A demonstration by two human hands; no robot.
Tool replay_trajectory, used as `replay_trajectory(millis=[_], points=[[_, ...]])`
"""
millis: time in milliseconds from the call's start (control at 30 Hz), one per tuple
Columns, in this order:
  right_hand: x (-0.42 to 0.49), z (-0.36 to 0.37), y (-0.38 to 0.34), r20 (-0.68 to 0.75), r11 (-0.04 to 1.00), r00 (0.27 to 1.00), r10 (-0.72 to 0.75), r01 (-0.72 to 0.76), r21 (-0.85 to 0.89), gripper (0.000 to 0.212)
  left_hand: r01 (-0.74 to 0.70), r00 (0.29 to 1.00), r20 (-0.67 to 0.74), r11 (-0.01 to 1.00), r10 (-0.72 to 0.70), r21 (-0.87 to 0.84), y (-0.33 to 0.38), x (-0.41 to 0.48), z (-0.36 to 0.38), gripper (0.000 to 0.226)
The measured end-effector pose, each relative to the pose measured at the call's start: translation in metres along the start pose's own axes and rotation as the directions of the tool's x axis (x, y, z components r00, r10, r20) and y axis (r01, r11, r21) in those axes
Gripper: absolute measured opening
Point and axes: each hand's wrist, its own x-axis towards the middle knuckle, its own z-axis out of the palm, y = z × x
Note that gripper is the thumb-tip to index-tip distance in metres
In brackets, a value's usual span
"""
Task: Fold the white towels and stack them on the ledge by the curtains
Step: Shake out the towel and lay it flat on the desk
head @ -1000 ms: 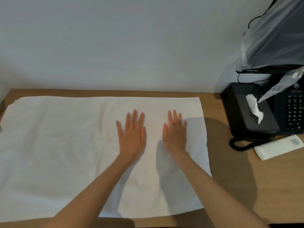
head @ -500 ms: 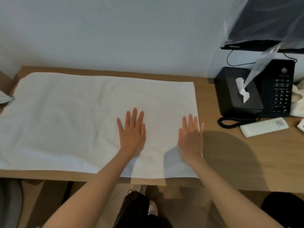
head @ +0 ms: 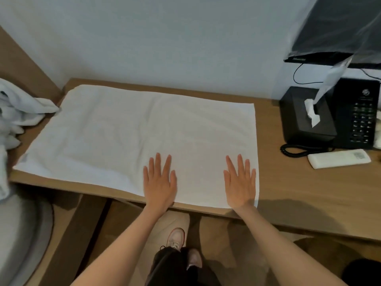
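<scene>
Wooden desk [head: 309, 193] against a pale blue-grey wall, seen from above. White towel [head: 144, 131] spread flat on the desk, one layer, long side running 9 to 3 o'clock and near edge along the desk's front lip. Not on any ledge; no curtains in view.

Left hand [head: 159, 182] lies flat on the towel at about 6 o'clock of the cloth, palm down, fingers straight and slightly spread, heel at the near edge. Right hand [head: 240, 182] is also flat and palm down with fingers straight, at the towel's 4 o'clock corner, little finger just inside the right edge. Neither hand grips anything.

Versus 1.0 s ago: the hands were side by side, near each other and further in from the near edge. Now they are well apart. The right hand has slid out to the right edge, and both sit closer to the front lip. The view has also pulled back, showing more floor.

Heap of crumpled white towels [head: 18, 106] at 9 o'clock, one end touching the spread towel's far-left corner. Black tissue box [head: 305, 120] at 3 o'clock, black phone [head: 358, 114] just beside it, white remote [head: 339, 161] in front of both. Plastic-wrapped TV [head: 340, 27] at 1 o'clock. A shoe [head: 176, 238] on the floor at 6 o'clock.
</scene>
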Motion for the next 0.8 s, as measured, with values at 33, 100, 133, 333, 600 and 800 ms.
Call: replay_trajectory(millis=[33, 100, 133, 333, 600, 800], points=[[-0.001, -0.004, -0.004, 0.015, 1.000, 1.000, 0.011, -0.011, 0.018, 0.053, -0.003, 1.000, 0.021, 1.000, 0.004, -0.010, -0.005, -0.002, -0.004, 0.055], [-0.003, -0.014, -0.018, 0.022, 0.998, 1.000, 0.000, -0.001, 0.064, 0.051, -0.048, 0.998, 0.040, 0.999, 0.049, -0.021, -0.012, -0.006, -0.013, 0.055], [-0.003, -0.020, -0.028, 0.017, 0.996, 0.999, -0.041, 0.040, 0.079, 0.050, -0.072, 0.997, 0.028, 0.997, 0.072, -0.019, -0.016, -0.006, -0.019, 0.055], [-0.004, -0.036, -0.114, 0.009, 0.939, 0.957, -0.290, 0.283, 0.198, 0.048, -0.004, 1.000, -0.029, 0.996, 0.006, 0.087, -0.058, 0.012, -0.057, 0.055], [0.008, -0.001, -0.236, 0.055, 0.927, 0.937, -0.346, 0.332, 0.178, 0.052, -0.044, 0.999, 0.035, 0.993, 0.041, 0.110, -0.146, 0.065, -0.080, 0.052], [0.026, 0.035, -0.293, 0.067, 0.979, 0.977, -0.204, 0.202, 0.034, 0.055, -0.023, 0.997, 0.071, 0.998, 0.018, 0.062, -0.216, 0.098, -0.071, 0.052]])
